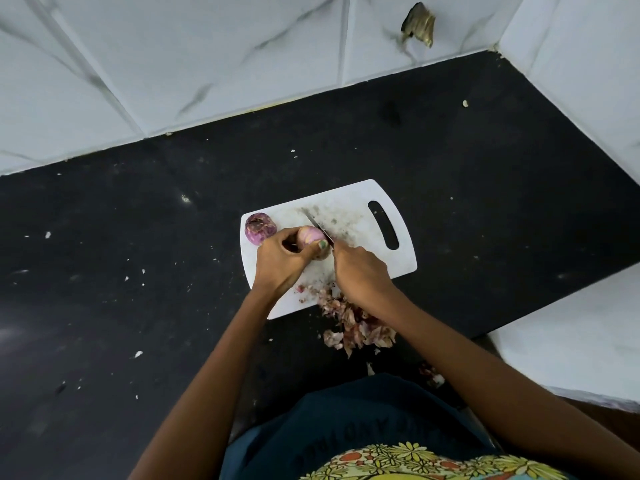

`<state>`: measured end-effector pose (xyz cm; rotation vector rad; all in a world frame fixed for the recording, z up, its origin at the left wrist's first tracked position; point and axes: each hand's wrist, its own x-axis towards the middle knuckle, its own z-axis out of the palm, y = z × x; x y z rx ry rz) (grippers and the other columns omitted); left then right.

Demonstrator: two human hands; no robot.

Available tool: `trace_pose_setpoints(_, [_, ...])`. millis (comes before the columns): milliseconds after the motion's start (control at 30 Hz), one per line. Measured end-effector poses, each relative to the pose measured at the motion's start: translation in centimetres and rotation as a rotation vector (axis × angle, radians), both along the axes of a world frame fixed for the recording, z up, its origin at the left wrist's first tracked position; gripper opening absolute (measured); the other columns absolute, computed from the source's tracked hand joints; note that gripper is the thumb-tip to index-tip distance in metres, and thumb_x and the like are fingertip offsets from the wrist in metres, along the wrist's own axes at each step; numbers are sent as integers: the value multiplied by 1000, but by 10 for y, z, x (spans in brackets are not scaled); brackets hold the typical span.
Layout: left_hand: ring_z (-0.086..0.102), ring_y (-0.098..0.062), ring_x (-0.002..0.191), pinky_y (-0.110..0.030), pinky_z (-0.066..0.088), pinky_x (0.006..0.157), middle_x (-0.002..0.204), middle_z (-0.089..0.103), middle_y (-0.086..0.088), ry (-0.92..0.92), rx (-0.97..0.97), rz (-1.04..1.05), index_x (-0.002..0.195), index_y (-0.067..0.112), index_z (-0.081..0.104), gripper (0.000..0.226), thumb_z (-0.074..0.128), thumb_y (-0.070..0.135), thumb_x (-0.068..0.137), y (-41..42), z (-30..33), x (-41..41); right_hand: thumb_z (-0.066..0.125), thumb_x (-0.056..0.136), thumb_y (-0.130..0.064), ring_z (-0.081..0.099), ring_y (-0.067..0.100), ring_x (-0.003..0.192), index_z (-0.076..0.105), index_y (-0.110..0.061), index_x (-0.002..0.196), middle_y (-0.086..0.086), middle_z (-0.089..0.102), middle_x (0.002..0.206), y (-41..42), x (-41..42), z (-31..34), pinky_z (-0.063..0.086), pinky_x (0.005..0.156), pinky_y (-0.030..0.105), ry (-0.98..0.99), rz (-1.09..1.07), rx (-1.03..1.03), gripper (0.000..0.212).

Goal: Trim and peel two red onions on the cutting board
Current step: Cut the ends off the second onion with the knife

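Onion (pixel 309 236) under the knife sat near the centre of the white cutting board (pixel 349 209), where your left hand (pixel 281 263) gripped it, fingers curled over its top and thumb (pixel 320 247) pressed against its near side, apparently to stop the round bulb rolling as the edge met it. Your right hand (pixel 360 273) was closed around the knife handle, which lay hidden inside the fist; only the blade (pixel 320 228) showed, running up toward 11 o'clock and lying against the right-hand end of the held onion. That contact at the very end suggested a trimming cut rather than a halving cut. The held bulb looked pale pink and smooth, so much of its dry skin seemed already gone.

The second onion (pixel 259 228) rested at the board's 9 o'clock corner, just beside your left hand but apart from it, darker purple with a brown patch on the face turned upward; parked there, it stayed clear of the blade's path. Whether it was fully peeled could not be told.

Papery peelings (pixel 353 323) lay heaped at the board's 5 o'clock edge and spilled onto the black tabletop (pixel 138 237), partly beneath your right forearm, probably swept aside to keep the cutting area free. The board's handle slot (pixel 382 225) pointed toward 2 o'clock, away from both hands.
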<state>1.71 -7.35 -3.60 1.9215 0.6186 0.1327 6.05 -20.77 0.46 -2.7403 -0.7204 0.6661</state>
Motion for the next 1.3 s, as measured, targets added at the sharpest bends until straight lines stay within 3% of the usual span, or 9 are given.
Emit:
trace_pose_setpoints(267, [66,-13,87,-12,47,69,96,71,1,45,42,-66,110,11,69,39,74,36,80,-14,1,2,31,96,-6,60,35,100,41,-6,126,17,61,110,-16,0,7,37,70,37,-13,23,-84,31])
trace_pose_setpoints(333, [64,-13,88,-15,47,72,100,70,0,55,152,-75,114,12,68,44,72,41,81,-16,3,3,32,96,-7,58,35,103,43,-6,124,17,60,113,-15,6,10,36,70,37,39,-3,-110,30])
trace_pose_setpoints(433, [58,-18,104,-31,50,88,122,58,-6,-19,311,-89,131,14,56,57,71,39,82,-30,7,-2,34,95,-7,57,35,100,45,-5,119,17,58,111,-19,10,10,36,69,37,90,-21,-114,26])
trace_pose_setpoints(600, [53,-25,120,-39,52,87,137,53,-7,-139,580,-202,136,12,50,62,76,20,80,-46,1,-17,38,96,-9,57,34,102,47,-4,120,16,57,114,-19,13,14,38,70,36,131,-20,-117,26])
trace_pose_setpoints(667, [56,-30,115,-41,53,82,133,56,-11,-137,614,-204,133,8,53,58,75,19,81,-44,1,-13,38,96,-9,57,32,102,47,-4,121,15,57,115,-16,15,15,38,71,35,145,-15,-129,27])
trace_pose_setpoints(900, [59,-31,105,-37,47,88,120,62,-15,-24,493,-190,133,8,53,62,77,23,78,-14,10,7,38,95,-6,58,33,102,46,-3,123,16,57,115,-14,16,21,39,71,35,153,0,-133,30])
trace_pose_setpoints(1300, [63,-26,104,-39,52,94,122,63,-11,34,336,-175,133,9,53,61,76,19,78,-5,9,17,36,94,-4,58,32,99,45,-5,122,16,58,111,-13,11,9,36,68,35,93,-21,-123,29])
